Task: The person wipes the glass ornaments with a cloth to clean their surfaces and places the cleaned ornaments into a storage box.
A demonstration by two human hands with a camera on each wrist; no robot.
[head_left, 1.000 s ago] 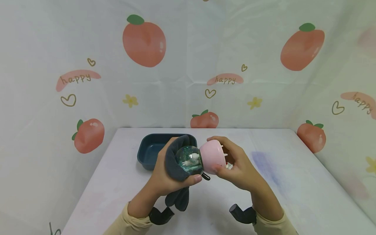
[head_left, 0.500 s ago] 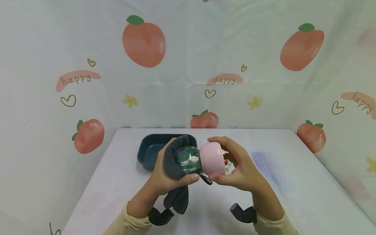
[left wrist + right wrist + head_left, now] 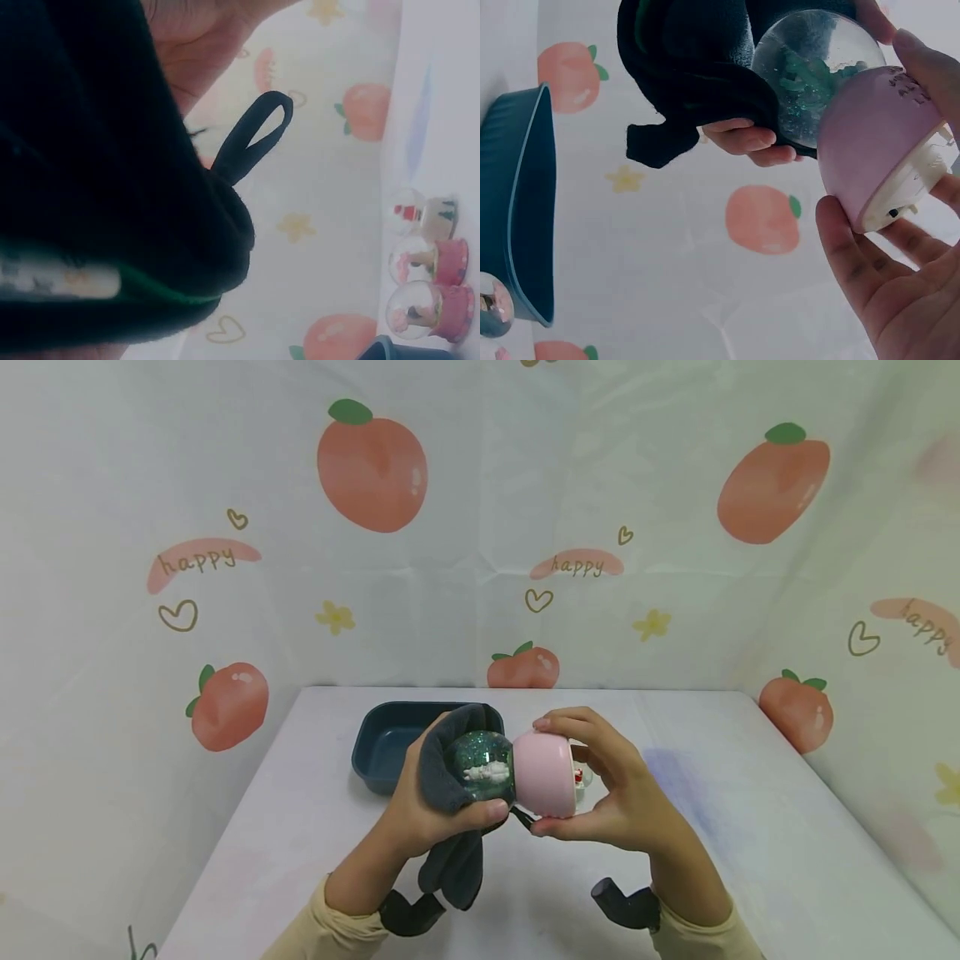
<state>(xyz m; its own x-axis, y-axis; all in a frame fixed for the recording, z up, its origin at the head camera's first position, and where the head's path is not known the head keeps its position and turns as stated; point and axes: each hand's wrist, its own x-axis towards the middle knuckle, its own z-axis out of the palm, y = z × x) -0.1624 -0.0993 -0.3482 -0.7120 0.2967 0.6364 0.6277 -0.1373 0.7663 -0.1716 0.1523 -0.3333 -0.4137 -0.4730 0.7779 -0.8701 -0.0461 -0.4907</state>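
A snow globe with a pink base (image 3: 543, 774) lies sideways between the two hands, above the table. Its glass ball (image 3: 480, 766), full of green glitter with a white figure inside, points left. My left hand (image 3: 422, 822) holds a dark grey cloth (image 3: 438, 772) cupped around the ball, thumb at the front. Loose cloth ends hang below that hand, and a hanging loop (image 3: 255, 139) shows in the left wrist view. My right hand (image 3: 618, 785) grips the base, fingers above and thumb below. In the right wrist view, the base's white underside (image 3: 907, 187) faces the palm.
A dark blue tub (image 3: 372, 760) stands behind the left hand at the back of the table. In the left wrist view, a white-based snow globe (image 3: 439, 217) and two pink-based snow globes (image 3: 450, 259) stand in a row near the tub.
The snow globe has turned about its long axis, so the white figure sits differently. My right hand has shifted slightly right, its fingers and thumb re-placed on the base. The left hand stays nearly still.
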